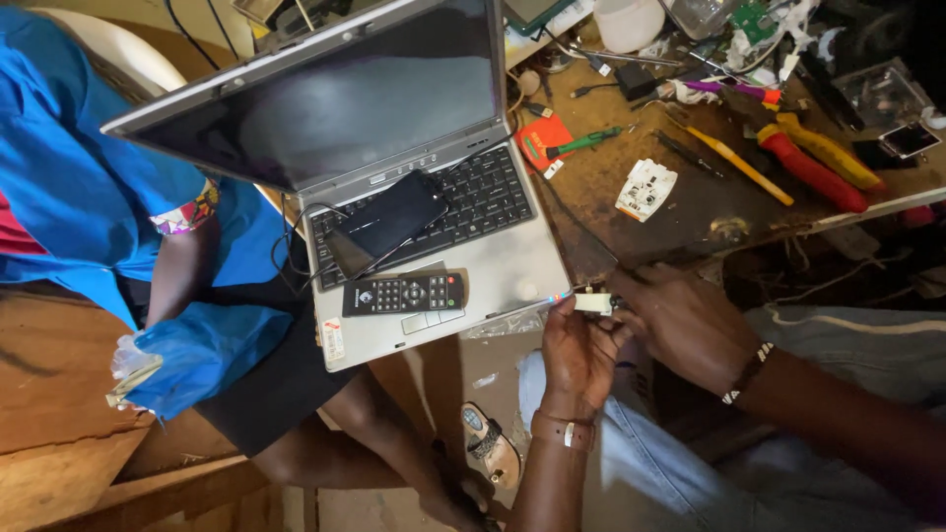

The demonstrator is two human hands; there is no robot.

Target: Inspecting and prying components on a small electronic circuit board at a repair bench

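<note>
My left hand (576, 350) and my right hand (680, 320) meet just off the front right corner of a silver laptop (512, 271). Between their fingertips they pinch a small white part (594, 302) with a dark end. A bracelet sits on each wrist. The laptop is open with a dark screen; a black phone (394, 215) lies on its keyboard and a black remote control (404, 293) lies on its palm rest.
Another person in a blue top (69, 187) sits at the left, the laptop resting on their lap. A cluttered brown workbench (680, 212) at the right holds a red-handled tool (813, 170), a yellow one (828, 150), a green screwdriver (586, 143) and a white part (645, 189).
</note>
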